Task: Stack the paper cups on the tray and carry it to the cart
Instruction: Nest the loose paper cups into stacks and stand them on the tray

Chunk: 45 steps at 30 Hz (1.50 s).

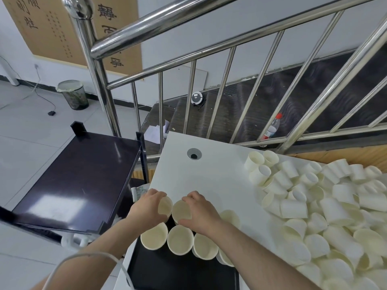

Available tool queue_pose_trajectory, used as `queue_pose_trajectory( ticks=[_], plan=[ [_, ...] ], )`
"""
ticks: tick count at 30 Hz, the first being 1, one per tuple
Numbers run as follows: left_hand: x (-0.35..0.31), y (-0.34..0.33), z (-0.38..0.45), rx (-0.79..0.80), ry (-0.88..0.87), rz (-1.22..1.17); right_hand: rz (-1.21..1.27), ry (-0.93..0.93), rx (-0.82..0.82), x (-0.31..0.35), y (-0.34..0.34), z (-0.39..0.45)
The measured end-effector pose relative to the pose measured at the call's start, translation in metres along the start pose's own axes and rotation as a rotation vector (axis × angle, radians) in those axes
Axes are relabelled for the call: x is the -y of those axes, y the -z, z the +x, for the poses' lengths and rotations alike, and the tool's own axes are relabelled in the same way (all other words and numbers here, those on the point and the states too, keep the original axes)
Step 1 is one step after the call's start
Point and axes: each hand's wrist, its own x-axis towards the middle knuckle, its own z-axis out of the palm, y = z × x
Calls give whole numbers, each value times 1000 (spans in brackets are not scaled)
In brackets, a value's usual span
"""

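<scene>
Left hand (149, 206): fingers curled round one upright cup (165, 206), gripping it at the rim. The cup stands at the far end of the tray.

Right hand (202, 212): fingers and thumb curled round a second cup (181, 211), mouth up, touching the left hand's cup side by side.

Tray (178, 273): black, flat, lying on the white surface (209, 170) directly under and behind both hands, its near part bare.

Cups on tray: a row just nearer than the hands, all upright and touching. One (154, 236) below the left hand, one (180, 239) between the two forearms, one (206, 245) under the right wrist. Further cups (229, 218) show on either side of the right forearm, partly hidden by it; their number cannot be told.

Loose cups (314, 206): a large heap to the right of the right hand, on the same surface, lying on their sides and tumbled at all angles, reaching the right edge of view.

Surface: white, with a round cable hole (194, 154) well beyond the hands.

Cart (79, 176): dark top shelf, to the left of the left hand, just beside the surface edge, with raised corner posts.

Railing (188, 59): polished steel, beyond the surface.

Bottle (272, 126): clear, red cap, behind the railing bars, far right of the hands.

Bin (72, 94): mesh, lined, on the floor far left beyond the cart.

Cable (88, 258): white, crossing the left forearm.
</scene>
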Motion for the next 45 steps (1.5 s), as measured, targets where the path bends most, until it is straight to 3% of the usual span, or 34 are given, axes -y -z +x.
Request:
queue_pose_trajectory(
  ticks=[12, 18, 29, 37, 45],
  plan=[
    [1, 1, 13, 75, -31, 34, 28, -2, 20, -4, -2, 2],
    [-23, 4, 25, -6, -119, 18, 109, -61, -127, -27, 24, -12],
    [-127, -10, 56, -98, -276, -33, 46, -306, -318, -159, 94, -35],
    [-193, -47, 81, -93, -272, -32, -15, -444, -228, -246, 114, -13],
    [-205, -73, 89, -109, -206, -98, -53, -435, -223, -277, 108, 25]
  ],
)
